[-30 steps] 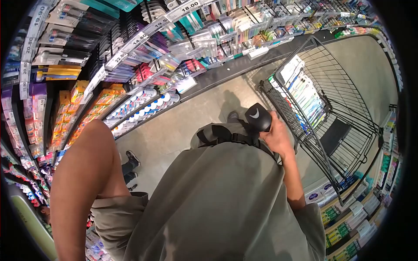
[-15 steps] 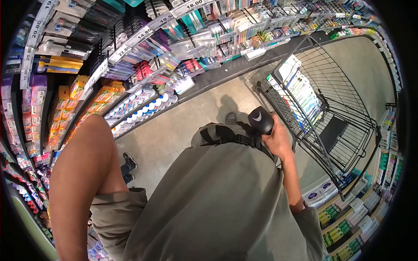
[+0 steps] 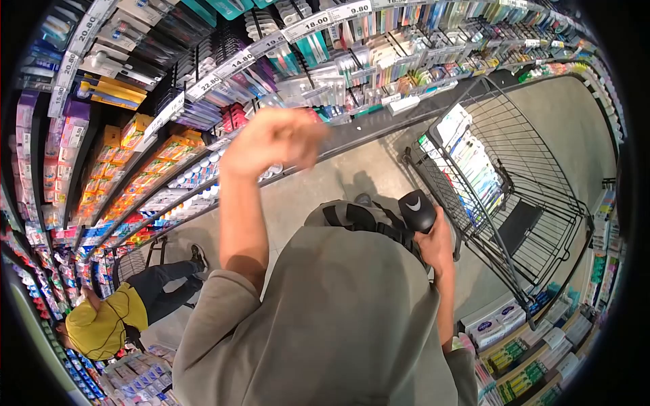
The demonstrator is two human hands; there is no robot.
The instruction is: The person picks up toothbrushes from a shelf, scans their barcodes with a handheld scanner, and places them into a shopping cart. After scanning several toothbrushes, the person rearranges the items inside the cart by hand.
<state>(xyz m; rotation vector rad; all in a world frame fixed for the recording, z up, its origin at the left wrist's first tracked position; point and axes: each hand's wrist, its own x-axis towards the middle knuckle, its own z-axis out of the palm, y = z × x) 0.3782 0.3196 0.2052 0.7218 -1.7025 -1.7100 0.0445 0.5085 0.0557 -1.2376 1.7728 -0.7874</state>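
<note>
My left hand is raised in front of the shelf. Its fingers look bent but are smeared by motion, and I cannot make out anything in them. Behind it hang packs of toothbrushes. At my waist, my right hand is closed around a black rounded object with a white curved mark; its exact kind does not show. Beside that hand, a black strap with a buckle crosses my grey-green shirt.
A black wire shopping cart stands to the right, with white-and-green packs behind its mesh. Orange boxes fill the left shelves. A person in a yellow shirt is at the lower left, near another cart.
My left arm has swung inward, bringing the hand into view before the shelf. The person in yellow now shows at lower left. My right hand keeps its hold on the black object.
</note>
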